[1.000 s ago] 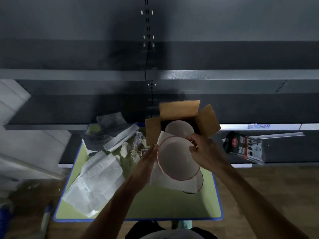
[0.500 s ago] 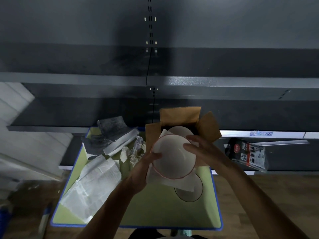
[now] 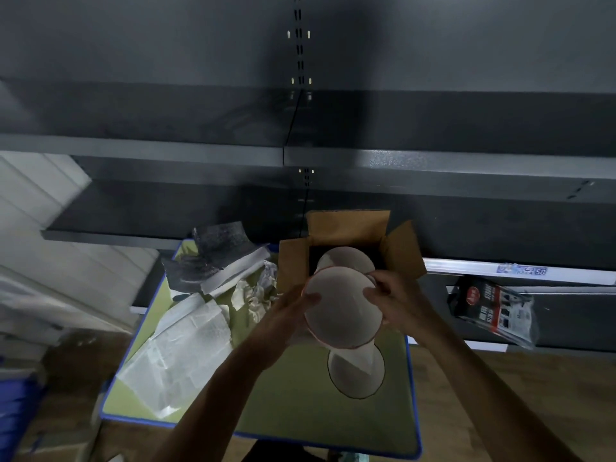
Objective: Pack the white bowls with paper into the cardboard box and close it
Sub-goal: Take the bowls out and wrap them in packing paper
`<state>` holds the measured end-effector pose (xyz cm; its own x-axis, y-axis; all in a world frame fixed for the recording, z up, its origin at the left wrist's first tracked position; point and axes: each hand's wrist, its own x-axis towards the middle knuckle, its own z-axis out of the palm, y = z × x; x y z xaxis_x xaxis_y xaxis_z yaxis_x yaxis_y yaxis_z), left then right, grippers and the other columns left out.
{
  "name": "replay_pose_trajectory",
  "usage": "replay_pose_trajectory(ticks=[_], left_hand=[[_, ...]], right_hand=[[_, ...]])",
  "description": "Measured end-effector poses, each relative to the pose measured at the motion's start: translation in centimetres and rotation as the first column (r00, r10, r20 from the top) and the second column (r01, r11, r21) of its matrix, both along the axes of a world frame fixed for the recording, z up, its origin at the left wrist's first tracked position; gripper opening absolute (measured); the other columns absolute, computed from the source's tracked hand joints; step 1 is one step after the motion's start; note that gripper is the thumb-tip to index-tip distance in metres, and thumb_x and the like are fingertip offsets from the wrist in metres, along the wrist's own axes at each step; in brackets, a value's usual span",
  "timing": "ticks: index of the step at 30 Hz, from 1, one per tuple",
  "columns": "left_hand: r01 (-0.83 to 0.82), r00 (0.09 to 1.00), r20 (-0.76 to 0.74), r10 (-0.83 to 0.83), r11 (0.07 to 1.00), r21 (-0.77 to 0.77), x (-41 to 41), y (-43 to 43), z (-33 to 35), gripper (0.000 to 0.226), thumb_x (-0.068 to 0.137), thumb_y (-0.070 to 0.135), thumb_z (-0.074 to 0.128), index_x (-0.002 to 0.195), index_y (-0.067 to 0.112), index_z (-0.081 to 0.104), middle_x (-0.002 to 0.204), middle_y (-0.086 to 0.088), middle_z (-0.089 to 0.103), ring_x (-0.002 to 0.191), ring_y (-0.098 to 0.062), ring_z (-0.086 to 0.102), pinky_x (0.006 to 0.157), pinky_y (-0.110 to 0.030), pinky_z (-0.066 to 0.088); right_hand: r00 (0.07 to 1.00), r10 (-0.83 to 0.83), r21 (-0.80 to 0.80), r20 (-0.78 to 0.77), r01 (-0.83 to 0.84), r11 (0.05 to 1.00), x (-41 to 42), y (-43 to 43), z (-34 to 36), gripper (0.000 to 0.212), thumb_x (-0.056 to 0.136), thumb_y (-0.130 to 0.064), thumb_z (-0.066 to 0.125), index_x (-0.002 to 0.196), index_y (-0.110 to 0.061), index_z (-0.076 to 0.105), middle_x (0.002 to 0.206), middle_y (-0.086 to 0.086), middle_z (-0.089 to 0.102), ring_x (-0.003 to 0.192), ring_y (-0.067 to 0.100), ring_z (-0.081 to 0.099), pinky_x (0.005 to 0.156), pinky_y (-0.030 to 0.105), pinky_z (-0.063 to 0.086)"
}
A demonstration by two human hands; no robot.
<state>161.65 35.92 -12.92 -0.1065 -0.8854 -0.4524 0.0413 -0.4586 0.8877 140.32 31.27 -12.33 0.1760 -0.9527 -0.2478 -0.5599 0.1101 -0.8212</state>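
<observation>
A white bowl with a red rim is held in the air with a sheet of paper under it, just in front of the open cardboard box. My left hand grips its left rim, thumb on the inside. My right hand grips the right rim. Another white bowl sits inside the box. A third white bowl with a dark rim rests on the green table below the lifted one.
Flat and crumpled sheets of paper lie on the table's left half, with dark sheets at the back left. Dark metal shelving stands behind the table. A packaged item hangs at the right.
Both hands have lifted the red-rimmed bowl with its paper off the bowl beneath and moved it toward the box. The dark-rimmed bowl on the table has come into view.
</observation>
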Motion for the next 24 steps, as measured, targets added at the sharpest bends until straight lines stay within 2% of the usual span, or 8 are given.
replay_pose_trajectory(ticks=[3, 8, 10, 13, 15, 18, 21, 24], left_hand=[[-0.019, 1.000, -0.005, 0.019, 1.000, -0.024, -0.7, -0.6, 0.6, 0.033, 0.095, 0.039, 0.058, 0.124, 0.022, 0.062, 0.119, -0.012, 0.066, 0.099, -0.032, 0.070, 0.077, -0.056, 0.058], [0.019, 0.984, 0.176, -0.005, 0.997, -0.080, -1.0, -4.1, 1.5, 0.040, 0.097, 0.041, 0.052, 0.127, 0.014, 0.056, 0.117, -0.015, 0.064, 0.086, -0.030, 0.072, 0.064, -0.041, 0.061], [0.038, 0.962, 0.271, -0.024, 0.998, -0.049, -0.9, -6.1, 1.4, 0.046, 0.094, 0.042, 0.056, 0.128, 0.011, 0.053, 0.125, -0.015, 0.058, 0.101, -0.034, 0.066, 0.072, -0.049, 0.060], [0.080, 0.938, 0.342, -0.061, 0.996, -0.043, -1.0, -8.6, 1.1, 0.030, 0.101, 0.027, 0.049, 0.128, 0.014, 0.052, 0.128, -0.013, 0.055, 0.115, -0.036, 0.058, 0.086, -0.056, 0.055], [0.161, 0.881, 0.457, -0.122, 0.986, -0.048, -1.0, -10.2, 0.4, 0.030, 0.101, 0.026, 0.044, 0.127, 0.015, 0.054, 0.122, -0.012, 0.060, 0.105, -0.030, 0.063, 0.085, -0.049, 0.057], [0.210, 0.800, 0.583, -0.141, 0.976, -0.052, -1.2, -12.1, -0.7, 0.026, 0.101, 0.025, 0.042, 0.118, 0.014, 0.059, 0.102, -0.005, 0.065, 0.085, -0.018, 0.066, 0.072, -0.032, 0.060], [0.337, 0.539, 0.826, -0.162, 0.941, -0.035, -1.6, -13.2, -1.1, 0.024, 0.099, 0.027, 0.043, 0.109, 0.016, 0.061, 0.091, -0.002, 0.066, 0.076, -0.015, 0.061, 0.066, -0.026, 0.049], [0.417, 0.382, 0.912, -0.146, 0.908, -0.030, -2.2, -13.7, -1.8, 0.019, 0.094, 0.027, 0.048, 0.101, 0.016, 0.062, 0.084, -0.002, 0.066, 0.076, -0.018, 0.065, 0.072, -0.035, 0.055]], right_hand=[[0.998, -0.009, -0.067, -0.055, 0.006, 0.998, -0.2, -0.7, -0.1, 0.023, 0.094, -0.022, 0.059, 0.115, -0.015, 0.064, 0.099, 0.005, 0.068, 0.088, 0.022, 0.064, 0.074, 0.046, 0.057], [0.983, -0.056, -0.184, -0.176, 0.024, 0.983, 0.0, -2.9, 0.1, 0.021, 0.096, -0.024, 0.057, 0.114, -0.016, 0.064, 0.092, -0.002, 0.064, 0.078, 0.014, 0.060, 0.058, 0.022, 0.040], [0.966, -0.112, -0.217, -0.231, 0.061, 0.974, 0.3, -4.0, 0.1, 0.017, 0.095, -0.024, 0.058, 0.108, -0.015, 0.065, 0.088, -0.001, 0.065, 0.076, 0.016, 0.059, 0.059, 0.024, 0.036], [0.935, -0.190, -0.230, -0.298, 0.123, 0.965, 0.7, -5.2, 0.3, 0.012, 0.093, -0.022, 0.059, 0.102, -0.015, 0.064, 0.087, 0.002, 0.063, 0.085, 0.025, 0.061, 0.065, 0.027, 0.036], [0.920, -0.209, -0.211, -0.332, 0.144, 0.967, 1.1, -5.6, 0.2, 0.011, 0.093, -0.019, 0.058, 0.100, -0.013, 0.063, 0.092, 0.008, 0.065, 0.089, 0.030, 0.061, 0.066, 0.028, 0.036], [0.891, -0.194, -0.169, -0.410, 0.135, 0.976, 1.6, -6.2, 0.3, 0.014, 0.095, -0.018, 0.053, 0.105, -0.010, 0.059, 0.100, 0.012, 0.066, 0.095, 0.032, 0.061, 0.066, 0.027, 0.034], [0.871, -0.133, -0.085, -0.472, 0.105, 0.991, 2.0, -6.8, 0.5, 0.026, 0.096, -0.017, 0.049, 0.122, -0.012, 0.054, 0.112, 0.013, 0.064, 0.103, 0.030, 0.060, 0.069, 0.025, 0.034], [0.852, -0.077, 0.000, -0.518, 0.090, 0.996, 2.2, -7.4, -0.1, 0.030, 0.096, -0.015, 0.050, 0.125, -0.008, 0.052, 0.117, 0.013, 0.063, 0.107, 0.029, 0.060, 0.071, 0.024, 0.035]])
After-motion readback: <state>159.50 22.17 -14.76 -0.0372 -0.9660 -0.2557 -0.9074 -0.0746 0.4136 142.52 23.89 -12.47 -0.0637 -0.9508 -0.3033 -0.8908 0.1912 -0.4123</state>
